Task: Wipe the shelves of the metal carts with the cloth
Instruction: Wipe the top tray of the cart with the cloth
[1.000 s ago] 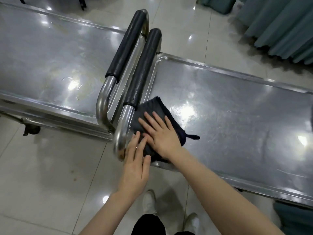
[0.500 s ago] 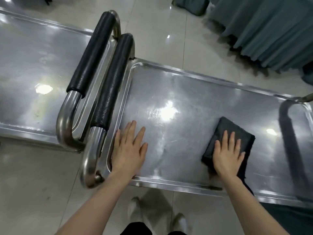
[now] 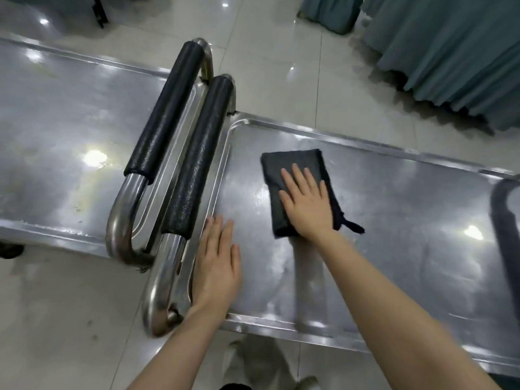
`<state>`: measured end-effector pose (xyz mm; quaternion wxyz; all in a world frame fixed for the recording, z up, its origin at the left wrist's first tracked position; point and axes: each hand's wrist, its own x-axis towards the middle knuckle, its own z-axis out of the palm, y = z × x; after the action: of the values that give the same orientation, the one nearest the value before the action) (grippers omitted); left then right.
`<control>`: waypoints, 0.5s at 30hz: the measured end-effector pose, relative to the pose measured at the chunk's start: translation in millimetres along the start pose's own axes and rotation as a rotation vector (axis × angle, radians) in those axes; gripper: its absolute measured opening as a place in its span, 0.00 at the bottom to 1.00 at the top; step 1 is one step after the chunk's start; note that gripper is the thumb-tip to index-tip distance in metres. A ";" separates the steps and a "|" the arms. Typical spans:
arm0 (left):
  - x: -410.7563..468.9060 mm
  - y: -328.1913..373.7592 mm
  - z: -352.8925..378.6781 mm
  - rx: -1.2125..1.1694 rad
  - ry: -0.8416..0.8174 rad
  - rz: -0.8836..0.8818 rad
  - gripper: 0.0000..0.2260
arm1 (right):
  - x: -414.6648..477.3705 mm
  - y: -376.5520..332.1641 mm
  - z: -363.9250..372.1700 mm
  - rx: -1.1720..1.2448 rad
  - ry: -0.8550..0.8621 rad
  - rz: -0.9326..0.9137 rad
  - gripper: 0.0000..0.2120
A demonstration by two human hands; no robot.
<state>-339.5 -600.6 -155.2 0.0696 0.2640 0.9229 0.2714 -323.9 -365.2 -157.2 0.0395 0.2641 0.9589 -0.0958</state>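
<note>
Overhead, head view only. Right grip (image 3: 308, 204), a bare hand, lies flat on the dark cloth (image 3: 295, 159), fingers straight and slightly spread, palm pressing down; nothing is curled round the fabric. The cloth is folded to a rough rectangle. It sits under the fingers and palm, its far edge showing beyond the fingertips and a small loop tag sticking out on the wrist side. It lies on the right cart's shelf (image 3: 394, 206), toward the handle end and nearer the far rim than the near one.

Left grip (image 3: 216, 263), also bare, rests flat on the same shelf at its near left corner, fingers straight and together, holding nothing. It is just beside the shelf's raised rim and well apart from the cloth.

Count: two carts, end to end, handles side by side; two handles, each a steel tube with a black padded sleeve, left handle (image 3: 166, 116) and right handle (image 3: 202, 153); one cloth; two hands.

Left cart's shelf (image 3: 70, 114) is dull steel, smeared, with light glare. The right shelf shows faint streaks. Floor (image 3: 281, 66) is pale glossy tile. Teal fabric (image 3: 450, 52) hangs at upper right. Shoes at the bottom edge are blurred.
</note>
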 end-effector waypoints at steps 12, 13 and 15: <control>3.7 0.4 2.9 0.142 -0.021 0.040 0.24 | 70.0 -92.4 -3.4 0.008 -0.070 -0.195 0.26; 3.4 -0.2 2.3 0.131 -0.023 0.029 0.24 | 67.4 -102.3 -1.7 0.009 -0.094 -0.261 0.26; 2.8 -1.1 1.9 0.122 -0.006 0.033 0.24 | 59.2 -91.2 -0.7 -0.013 -0.092 -0.292 0.26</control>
<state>-341.9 -599.0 -157.3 0.0516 0.2835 0.9331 0.2152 -421.6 -412.4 -149.1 0.0707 0.1171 0.9849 -0.1064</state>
